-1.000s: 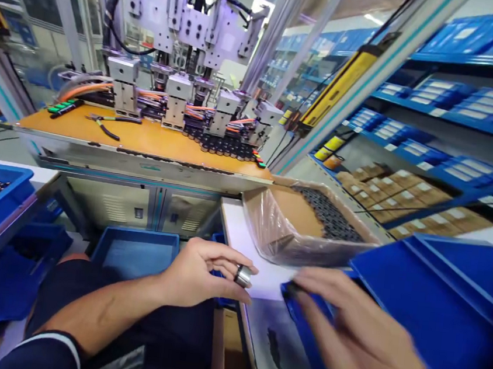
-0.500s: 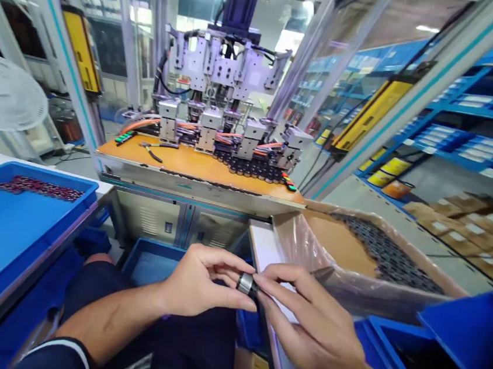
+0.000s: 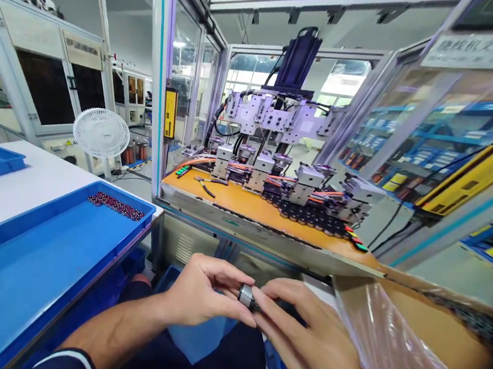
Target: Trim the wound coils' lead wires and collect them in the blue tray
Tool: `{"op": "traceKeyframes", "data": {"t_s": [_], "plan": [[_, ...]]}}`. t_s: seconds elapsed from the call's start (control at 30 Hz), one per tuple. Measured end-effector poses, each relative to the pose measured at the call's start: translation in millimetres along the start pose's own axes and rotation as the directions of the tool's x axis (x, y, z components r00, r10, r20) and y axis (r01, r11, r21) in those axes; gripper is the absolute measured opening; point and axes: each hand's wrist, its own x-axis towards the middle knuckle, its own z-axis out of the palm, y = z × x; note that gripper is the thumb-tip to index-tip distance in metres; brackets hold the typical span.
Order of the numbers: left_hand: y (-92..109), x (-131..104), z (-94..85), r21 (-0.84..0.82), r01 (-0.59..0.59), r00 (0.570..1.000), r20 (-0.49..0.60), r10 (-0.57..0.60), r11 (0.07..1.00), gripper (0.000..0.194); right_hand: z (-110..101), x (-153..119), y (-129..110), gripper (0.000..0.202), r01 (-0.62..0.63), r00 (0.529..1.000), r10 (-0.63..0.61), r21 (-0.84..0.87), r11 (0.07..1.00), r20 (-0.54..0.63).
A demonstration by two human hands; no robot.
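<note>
Between both hands, above my lap, is a small cylindrical motor core (image 3: 246, 295) with a silver metal band and black ends. My left hand (image 3: 200, 291) pinches it from the left between thumb and fingers. From the right, the fingertips of my right hand (image 3: 305, 331) close on its other end. My fingers cover part of the core, so its right end is mostly hidden. Beyond the hands, rows of similar dark round parts (image 3: 309, 216) stand on the orange machine table (image 3: 236, 202).
A blue tray (image 3: 45, 257) on the left holds a patch of small reddish parts (image 3: 116, 205). Pliers (image 3: 205, 187) lie on the machine table below the winding heads (image 3: 259, 171). A plastic-lined carton (image 3: 393, 335) stands at right, and a white fan (image 3: 102, 133) at back left.
My view has swung left and up, so the machine now appears further right and more of the left tray shows. Both hands keep hold of the motor core.
</note>
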Motion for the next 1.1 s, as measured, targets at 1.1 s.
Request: {"op": "traceKeyframes", "data": {"t_s": [1.1], "plan": [[-50, 61, -67.8, -0.362, 0.035, 0.999, -0.001, -0.038, 0.932, 0.038, 105, 17, 26, 0.018, -0.289, 0.885, 0.346, 0.215, 0.933, -0.311]]}}
